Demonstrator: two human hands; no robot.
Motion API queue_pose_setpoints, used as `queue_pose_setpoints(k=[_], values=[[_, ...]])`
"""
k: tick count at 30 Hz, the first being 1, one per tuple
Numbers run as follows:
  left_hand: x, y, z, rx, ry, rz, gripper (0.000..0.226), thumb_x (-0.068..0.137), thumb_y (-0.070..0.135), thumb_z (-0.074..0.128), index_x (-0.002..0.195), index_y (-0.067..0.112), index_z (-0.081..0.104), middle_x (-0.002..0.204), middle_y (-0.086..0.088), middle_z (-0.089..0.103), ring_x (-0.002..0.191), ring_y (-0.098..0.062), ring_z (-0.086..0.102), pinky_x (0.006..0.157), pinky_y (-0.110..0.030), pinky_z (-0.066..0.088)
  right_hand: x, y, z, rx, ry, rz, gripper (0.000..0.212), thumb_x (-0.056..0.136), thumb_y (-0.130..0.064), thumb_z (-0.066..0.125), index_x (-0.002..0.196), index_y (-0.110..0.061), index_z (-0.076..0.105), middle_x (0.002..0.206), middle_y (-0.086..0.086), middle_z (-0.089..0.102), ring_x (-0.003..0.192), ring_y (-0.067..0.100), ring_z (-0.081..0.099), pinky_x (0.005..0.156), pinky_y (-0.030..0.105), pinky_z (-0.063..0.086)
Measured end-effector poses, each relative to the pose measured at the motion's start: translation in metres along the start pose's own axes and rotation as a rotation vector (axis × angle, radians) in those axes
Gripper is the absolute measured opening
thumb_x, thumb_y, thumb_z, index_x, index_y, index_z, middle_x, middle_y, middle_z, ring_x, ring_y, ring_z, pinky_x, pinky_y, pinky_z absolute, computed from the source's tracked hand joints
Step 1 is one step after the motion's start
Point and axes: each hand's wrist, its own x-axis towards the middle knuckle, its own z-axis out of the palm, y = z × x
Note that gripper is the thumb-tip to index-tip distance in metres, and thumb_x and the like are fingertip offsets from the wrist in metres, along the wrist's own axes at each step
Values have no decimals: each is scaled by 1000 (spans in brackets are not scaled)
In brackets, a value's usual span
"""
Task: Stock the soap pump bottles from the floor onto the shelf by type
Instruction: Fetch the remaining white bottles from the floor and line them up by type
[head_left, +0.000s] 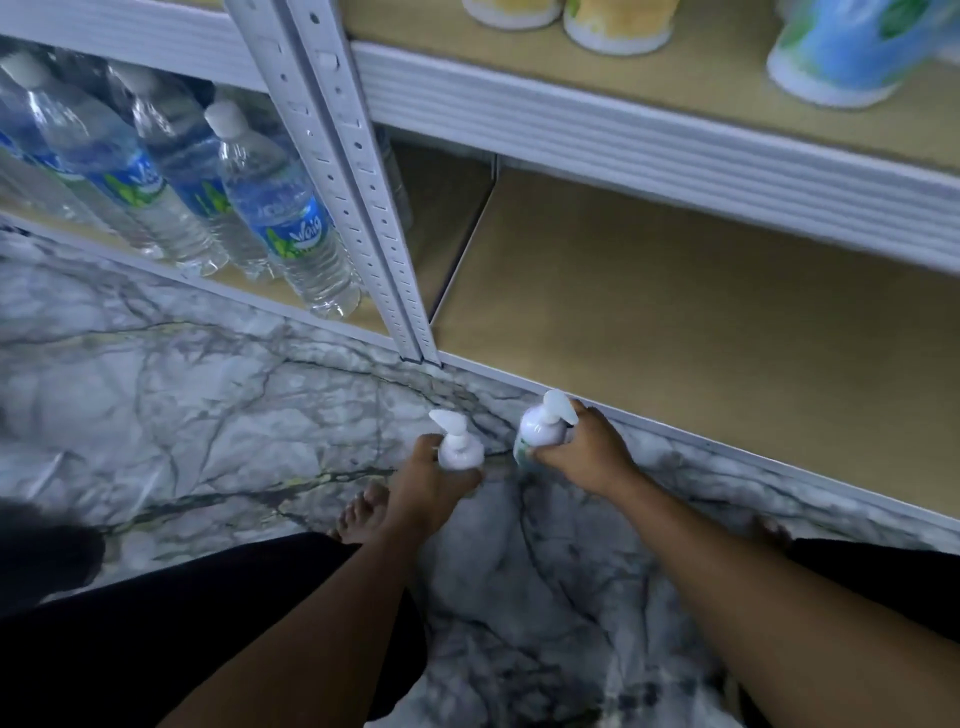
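Observation:
My left hand (426, 486) grips a small white soap pump bottle (457, 447) around its body, pump head pointing up and left. My right hand (584, 449) holds a second white pump bottle (540, 426) with a green patch on its label. Both bottles are low over the marble floor (208, 415), just in front of the bottom shelf (675, 322), whose tan board is bare. The two bottles are close together but apart.
A white perforated upright (353, 171) divides the shelving. Left of it, several water bottles (280, 218) with blue labels stand on the low shelf. The upper shelf (623, 135) carries yellow and blue-green containers. My bare foot (363, 512) and dark-clothed knees are below.

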Motion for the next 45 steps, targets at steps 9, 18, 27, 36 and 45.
queue_pose_setpoints(k=[9,18,27,36,45], values=[[-70,142,-23,-53,-146,242,55,62,30,86,104,8,58,89,-2,69,77,-11,68,66,-26,54,-91,-21,-132,128,136,-51,62,59,-36,88,114,-28,59,107,-4,69,94,18,67,89,38,55],[-183,302,-85,-160,-230,575,51,65,41,82,103,17,58,107,-8,68,98,-21,68,93,-46,55,-210,-97,-254,361,192,-287,52,76,-21,85,117,-21,53,112,2,67,103,16,66,89,34,53],[-256,337,-69,-547,-283,687,46,79,61,69,118,39,60,117,-5,73,102,-32,72,90,-55,57,-269,-125,-301,870,312,-424,35,86,-27,72,117,-17,57,107,5,70,92,16,70,87,40,54],[-262,331,-34,-689,-385,428,45,88,40,68,125,21,51,119,-21,68,99,-38,71,82,-52,60,-261,-101,-273,1099,336,-245,30,90,-34,68,117,-23,61,96,5,72,89,25,71,87,49,58],[-260,321,-40,-466,-183,565,53,81,13,82,124,20,53,109,-5,69,95,-17,72,78,-35,60,-264,-99,-257,857,350,-297,48,79,-10,76,120,-30,61,104,4,74,93,22,73,84,45,60]])
